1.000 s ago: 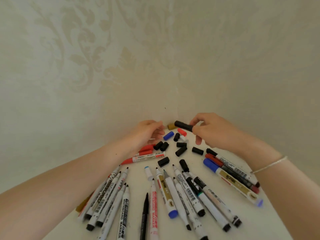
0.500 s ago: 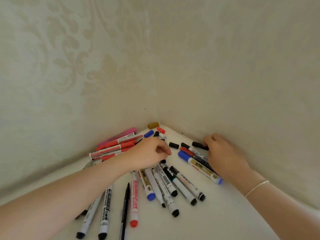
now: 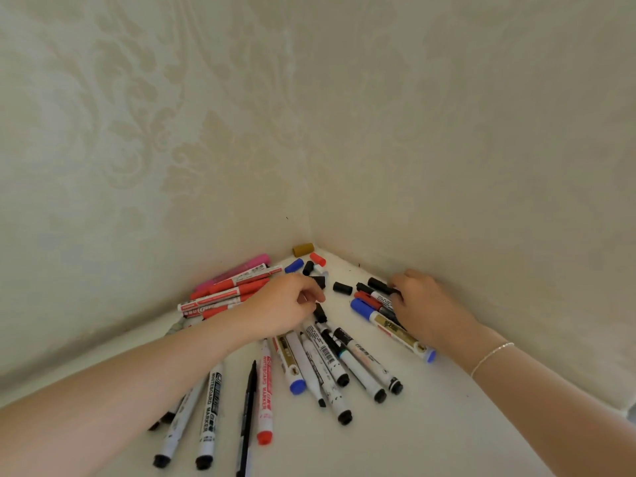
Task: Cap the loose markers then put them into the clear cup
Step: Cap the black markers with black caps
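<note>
Reaching into the corner, my right hand [image 3: 426, 308] pinched a black marker [image 3: 380, 285] lying toward ten o'clock. My left hand [image 3: 285, 306] curled, contents hidden, nearest the black cap [image 3: 342, 288] at two o'clock.

Two bare forearms come in from the lower corners, neither covered by a sleeve as far as the view reaches. The left hand [image 3: 285, 306] wears no ring or band that can be seen, and its wrist is bare. The right hand [image 3: 428, 309] also shows no ring. Round the right wrist runs a thin bracelet [image 3: 491, 357], a single pale, silvery strand of fine beads or links, too small to tell which. Fingernails are too small to make out.
</note>
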Demonstrator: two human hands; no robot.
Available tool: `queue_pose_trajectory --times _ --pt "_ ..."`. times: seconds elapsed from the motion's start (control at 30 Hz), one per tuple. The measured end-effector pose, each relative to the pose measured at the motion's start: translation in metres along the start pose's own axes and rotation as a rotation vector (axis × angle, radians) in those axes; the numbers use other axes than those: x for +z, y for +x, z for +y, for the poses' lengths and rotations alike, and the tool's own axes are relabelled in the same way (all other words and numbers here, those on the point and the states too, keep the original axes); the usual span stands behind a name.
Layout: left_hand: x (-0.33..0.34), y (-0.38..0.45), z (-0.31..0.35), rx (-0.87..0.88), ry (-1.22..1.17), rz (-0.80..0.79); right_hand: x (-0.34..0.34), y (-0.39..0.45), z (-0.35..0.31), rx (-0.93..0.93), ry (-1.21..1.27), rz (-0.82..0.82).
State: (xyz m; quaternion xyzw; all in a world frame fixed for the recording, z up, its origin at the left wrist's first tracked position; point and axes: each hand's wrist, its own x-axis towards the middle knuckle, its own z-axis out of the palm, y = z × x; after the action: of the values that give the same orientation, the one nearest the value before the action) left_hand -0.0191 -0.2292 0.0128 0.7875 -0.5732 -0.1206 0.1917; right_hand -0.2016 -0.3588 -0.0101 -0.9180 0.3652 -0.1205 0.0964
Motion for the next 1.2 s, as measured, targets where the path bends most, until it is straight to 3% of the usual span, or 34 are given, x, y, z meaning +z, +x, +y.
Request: queue_pose_trajectory --times 0.1,0.47,0.57,0.67,0.77,0.83,1.2 --pt "-0.007 0.0 -0.008 -0.042 -0.019 0.032 0.003 -0.002 -0.007 -0.043 -0.071 -0.124" --pt "-0.021 -0.01 -0.029 -0.052 0.004 -0.004 0.011 0.006 -0.036 -0.086 -0.292 -0.074" --pt "-0.026 -0.008 -0.031 -0.038 0.033 -0.045 0.011 0.013 -0.044 -0.095 -0.204 -0.039" --pt "-0.035 -0.005 -0.032 -0.047 0.062 -0.087 -0.002 0.017 -0.061 -0.026 0.019 -0.221" --pt "-0.049 -0.003 -0.028 -0.05 0.057 -0.108 -0.018 0.02 -0.075 0.051 0.011 -0.595" --pt "-0.052 -0.002 -0.024 -0.036 0.074 -0.131 -0.019 0.022 -0.079 0.062 -0.022 -0.709" --pt "-0.013 0.016 -0.029 0.061 0.224 -0.204 -0.008 0.043 -0.084 0.114 -0.029 -0.781"
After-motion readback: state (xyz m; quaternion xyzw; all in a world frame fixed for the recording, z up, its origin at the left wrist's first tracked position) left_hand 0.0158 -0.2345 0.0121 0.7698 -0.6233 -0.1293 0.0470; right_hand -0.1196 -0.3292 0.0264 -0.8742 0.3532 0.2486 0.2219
